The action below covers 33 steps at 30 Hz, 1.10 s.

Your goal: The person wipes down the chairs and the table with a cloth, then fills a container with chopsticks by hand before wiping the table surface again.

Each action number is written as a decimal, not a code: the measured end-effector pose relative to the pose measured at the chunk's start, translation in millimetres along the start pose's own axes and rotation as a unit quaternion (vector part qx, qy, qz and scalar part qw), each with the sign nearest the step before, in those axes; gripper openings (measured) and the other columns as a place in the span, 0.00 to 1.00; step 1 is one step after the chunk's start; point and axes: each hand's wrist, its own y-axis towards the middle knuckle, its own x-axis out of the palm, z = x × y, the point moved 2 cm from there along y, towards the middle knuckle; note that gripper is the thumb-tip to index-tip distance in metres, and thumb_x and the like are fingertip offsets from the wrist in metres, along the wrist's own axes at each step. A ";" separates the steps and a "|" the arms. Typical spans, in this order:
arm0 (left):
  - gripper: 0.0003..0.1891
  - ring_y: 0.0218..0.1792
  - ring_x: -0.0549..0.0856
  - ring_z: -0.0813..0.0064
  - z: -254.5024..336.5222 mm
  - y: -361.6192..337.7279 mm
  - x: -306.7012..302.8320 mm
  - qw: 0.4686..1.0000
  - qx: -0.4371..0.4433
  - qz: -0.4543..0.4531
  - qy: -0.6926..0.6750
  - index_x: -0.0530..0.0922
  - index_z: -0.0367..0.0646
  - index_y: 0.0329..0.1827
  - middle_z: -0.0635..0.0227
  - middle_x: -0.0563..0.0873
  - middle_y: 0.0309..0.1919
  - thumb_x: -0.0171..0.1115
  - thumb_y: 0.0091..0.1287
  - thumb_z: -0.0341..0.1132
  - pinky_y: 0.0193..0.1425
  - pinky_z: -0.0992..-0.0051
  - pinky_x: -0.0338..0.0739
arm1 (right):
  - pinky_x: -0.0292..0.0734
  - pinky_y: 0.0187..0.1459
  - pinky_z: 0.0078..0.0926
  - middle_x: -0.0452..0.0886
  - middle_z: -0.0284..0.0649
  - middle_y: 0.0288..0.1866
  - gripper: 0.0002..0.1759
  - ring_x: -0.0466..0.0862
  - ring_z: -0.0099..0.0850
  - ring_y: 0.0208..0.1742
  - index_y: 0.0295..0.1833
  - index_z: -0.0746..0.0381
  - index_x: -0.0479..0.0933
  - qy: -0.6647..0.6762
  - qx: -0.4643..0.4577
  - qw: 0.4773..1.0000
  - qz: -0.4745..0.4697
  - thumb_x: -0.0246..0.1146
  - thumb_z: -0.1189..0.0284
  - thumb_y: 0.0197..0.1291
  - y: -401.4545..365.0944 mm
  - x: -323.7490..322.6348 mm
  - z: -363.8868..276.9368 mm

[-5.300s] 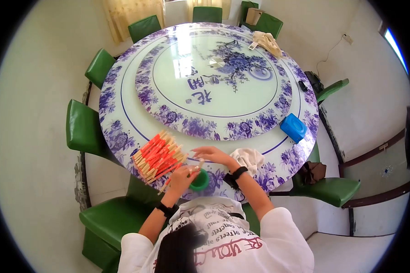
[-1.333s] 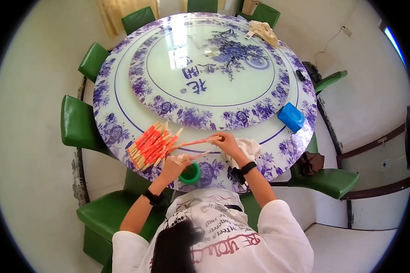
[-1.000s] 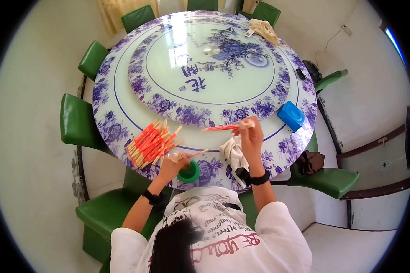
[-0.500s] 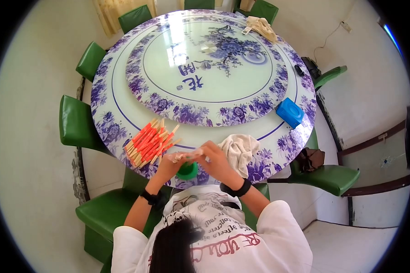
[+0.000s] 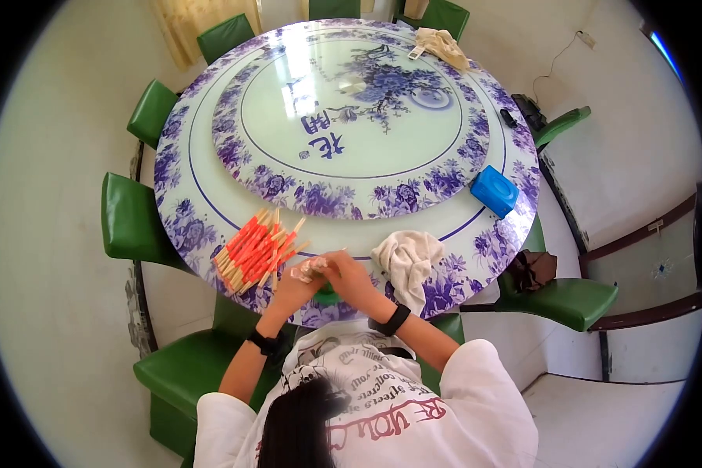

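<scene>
Head view, single frame.

**Hands.** The two hands meet at the near rim of the tabletop [image 5: 210, 168], lower centre of the frame.
- The left hand [image 5: 292, 282] has its fingers clenched on a pale wrapper [image 5: 307, 270], which is crumpled and sits at the fingertips.
- A thin stick [image 5: 332, 255] projects from that grip, slanting toward the upper right.
- The right hand [image 5: 351, 278] lies against the left hand, fingers bent toward the same wrapper. Whether they grasp it or only touch it cannot be told.
- Each wrist carries a black band.

**Beneath the hands.** A green cup [image 5: 328, 296] stands on the tabletop directly under the hands. Only a small part of its rim shows.

**Left of the hands.** A pile of chopsticks in red sleeves [image 5: 256, 251] lies on the tabletop just beside the left hand. The sticks are roughly parallel and slant toward the upper right, with bare wooden ends showing at both ends of the pile.

**Right of the hands.** A white cloth [image 5: 407, 260] lies bunched near the right forearm, partly draped over the rim.

**Remainder of the tabletop.**
- The surface is round, with a purple flower border.
- A glass turntable [image 5: 351, 168] with the same pattern occupies the centre.
- A blue box [image 5: 494, 190] sits at the right rim, well apart from the hands.
- A second, beige cloth [image 5: 443, 44] lies at the far rim, top of the frame.

**Surroundings.** Green chairs [image 5: 129, 221] ring the table. A dark bag [image 5: 532, 270] rests on the chair at the right.
</scene>
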 end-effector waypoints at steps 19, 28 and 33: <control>0.06 0.25 0.84 0.67 -19.7 -3.8 14.5 0.998 0.039 -0.039 -0.017 0.84 0.47 0.40 0.62 0.83 0.26 0.64 0.62 0.35 0.31 0.73 0.76 | 0.74 0.43 0.42 0.75 0.48 0.37 0.17 0.75 0.47 0.44 0.36 0.62 0.73 -0.276 0.008 0.948 -0.161 0.68 0.61 0.52 -22.6 47.9 163.7; 0.05 0.26 0.83 0.67 -12.5 -2.1 8.8 0.998 0.021 -0.020 -0.058 0.82 0.44 0.38 0.62 0.84 0.26 0.64 0.62 0.32 0.31 0.72 0.76 | 0.75 0.36 0.26 0.80 0.39 0.30 0.05 0.80 0.32 0.33 0.34 0.64 0.79 -0.079 0.110 0.991 0.007 0.68 0.74 0.54 6.8 -72.1 66.3; 0.05 0.25 0.84 0.68 -15.5 -2.6 13.1 0.994 0.011 -0.013 -0.108 0.84 0.45 0.40 0.60 0.85 0.28 0.63 0.62 0.31 0.30 0.74 0.77 | 0.71 0.33 0.18 0.79 0.35 0.29 0.04 0.75 0.22 0.30 0.33 0.64 0.80 0.154 0.138 0.961 0.184 0.66 0.83 0.52 11.4 -160.4 -28.4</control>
